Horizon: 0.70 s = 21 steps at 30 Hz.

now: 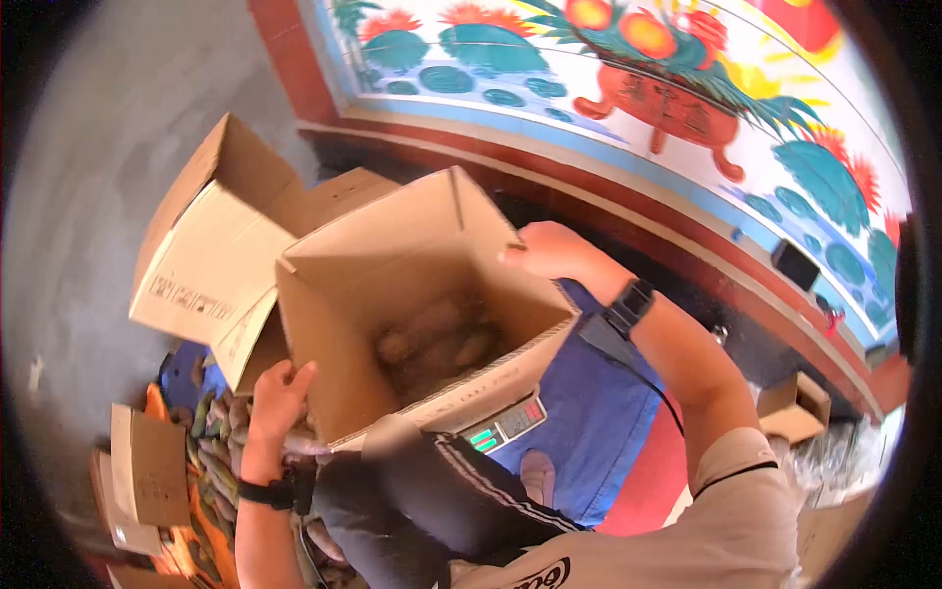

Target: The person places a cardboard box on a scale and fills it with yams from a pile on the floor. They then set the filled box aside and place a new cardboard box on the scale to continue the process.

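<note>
Near one mural, left hand and right hand pinch one carton containing several probable tubers.

An open-topped box offers a way in from above, while another carton crowds its left side.

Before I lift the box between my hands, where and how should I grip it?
Probably low on its left and right walls, left hand and right hand coming from those sides: the box is open-topped, with brown lumps at its bottom.
</note>
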Each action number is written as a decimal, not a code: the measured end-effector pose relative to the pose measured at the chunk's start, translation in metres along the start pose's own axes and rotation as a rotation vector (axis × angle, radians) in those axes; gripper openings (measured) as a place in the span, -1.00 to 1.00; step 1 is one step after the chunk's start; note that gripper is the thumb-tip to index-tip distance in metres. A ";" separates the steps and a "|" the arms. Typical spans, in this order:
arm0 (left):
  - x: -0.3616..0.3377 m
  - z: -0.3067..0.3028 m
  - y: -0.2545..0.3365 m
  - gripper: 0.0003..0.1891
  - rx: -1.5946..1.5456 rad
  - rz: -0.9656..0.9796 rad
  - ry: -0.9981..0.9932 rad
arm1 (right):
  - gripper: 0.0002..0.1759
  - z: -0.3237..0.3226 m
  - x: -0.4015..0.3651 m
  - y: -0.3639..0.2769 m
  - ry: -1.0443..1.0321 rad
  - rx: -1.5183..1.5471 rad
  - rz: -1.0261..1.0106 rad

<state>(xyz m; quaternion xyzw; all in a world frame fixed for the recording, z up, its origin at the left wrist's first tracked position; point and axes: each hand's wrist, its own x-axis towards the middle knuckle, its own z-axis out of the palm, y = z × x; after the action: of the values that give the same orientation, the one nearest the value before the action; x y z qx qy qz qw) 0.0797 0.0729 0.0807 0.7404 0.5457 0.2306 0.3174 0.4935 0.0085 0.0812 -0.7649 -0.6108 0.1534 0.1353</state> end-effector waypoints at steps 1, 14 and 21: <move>0.008 0.000 -0.004 -0.58 0.002 -0.040 -0.031 | -0.41 0.001 0.002 0.001 -0.046 0.017 0.031; 0.018 -0.005 -0.058 -0.61 0.191 0.300 -0.023 | -0.74 0.013 -0.071 0.000 0.120 -0.005 0.037; -0.027 -0.004 0.079 -0.73 0.324 0.461 -0.138 | -0.59 0.014 -0.195 0.036 0.307 0.110 0.104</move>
<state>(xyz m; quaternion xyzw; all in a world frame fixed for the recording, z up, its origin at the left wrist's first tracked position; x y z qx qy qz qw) 0.1212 0.0319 0.1401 0.8999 0.3700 0.1556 0.1704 0.4798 -0.1891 0.0681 -0.8014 -0.5330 0.0748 0.2608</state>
